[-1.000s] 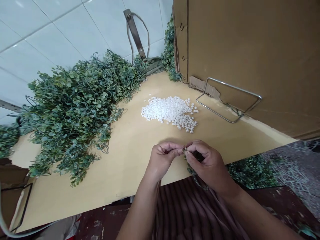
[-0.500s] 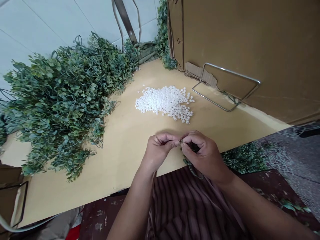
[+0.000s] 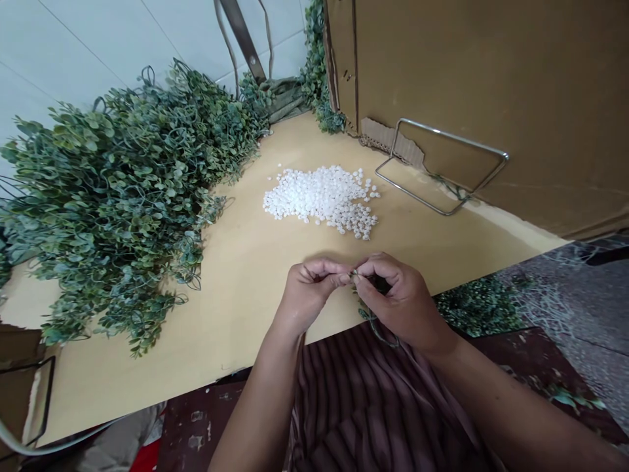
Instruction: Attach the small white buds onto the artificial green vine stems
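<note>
Over the table (image 3: 236, 308), our left hand (image 3: 305, 293) and right hand (image 3: 400, 295) are pinching a green sprig (image 3: 368, 316).
Its strand is hanging near-right, closer to our right hand.

A thin green sprig (image 3: 372, 320) is showing between the left hand (image 3: 307, 295) and the right hand (image 3: 403, 301), its small tip being pinched at their meeting fingertips over the tabletop (image 3: 246, 295). Its wiry lower part is hanging below the right hand, curving into a loose loop; the palm is hiding the rest.
</note>
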### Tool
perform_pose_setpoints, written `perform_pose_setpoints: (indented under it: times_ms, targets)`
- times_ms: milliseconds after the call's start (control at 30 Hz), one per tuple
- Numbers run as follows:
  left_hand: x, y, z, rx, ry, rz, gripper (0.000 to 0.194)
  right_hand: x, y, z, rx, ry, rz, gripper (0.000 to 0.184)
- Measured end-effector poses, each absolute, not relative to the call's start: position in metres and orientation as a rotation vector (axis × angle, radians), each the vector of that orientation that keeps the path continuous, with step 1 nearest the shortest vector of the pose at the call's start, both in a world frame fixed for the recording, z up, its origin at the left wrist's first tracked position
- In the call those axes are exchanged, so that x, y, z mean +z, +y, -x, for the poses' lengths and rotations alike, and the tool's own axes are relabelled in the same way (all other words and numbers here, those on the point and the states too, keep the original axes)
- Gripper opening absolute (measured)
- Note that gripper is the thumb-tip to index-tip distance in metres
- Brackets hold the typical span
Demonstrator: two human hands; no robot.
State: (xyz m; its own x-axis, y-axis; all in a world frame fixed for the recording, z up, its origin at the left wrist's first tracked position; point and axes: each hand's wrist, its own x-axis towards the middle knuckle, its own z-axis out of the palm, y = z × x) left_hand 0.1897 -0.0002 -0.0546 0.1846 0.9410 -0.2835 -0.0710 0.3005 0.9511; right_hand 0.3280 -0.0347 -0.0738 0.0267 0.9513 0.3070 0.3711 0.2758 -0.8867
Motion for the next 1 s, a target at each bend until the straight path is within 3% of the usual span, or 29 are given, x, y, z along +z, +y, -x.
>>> perform_pose_setpoints:
  times_ms: [300, 867, 1000]
  targets:
    - [-0.054, -0.002, -0.188, 0.933, 1.131, -1.000, 0.028, -0.073, -0.033, -0.331, 0.742, -1.533, 1.255, 0.014]
    - [-0.057, -0.002, -0.182, 0.879, 1.210, -1.105, 0.018, -0.070, -0.029, -0.323, 0.735, -1.522, 1.256, 0.018]
    - [-0.057, -0.008, -0.167, 1.071, 1.304, -1.101, 0.021, -0.052, -0.048, -0.359, 0.756, -1.636, 1.250, 0.019]
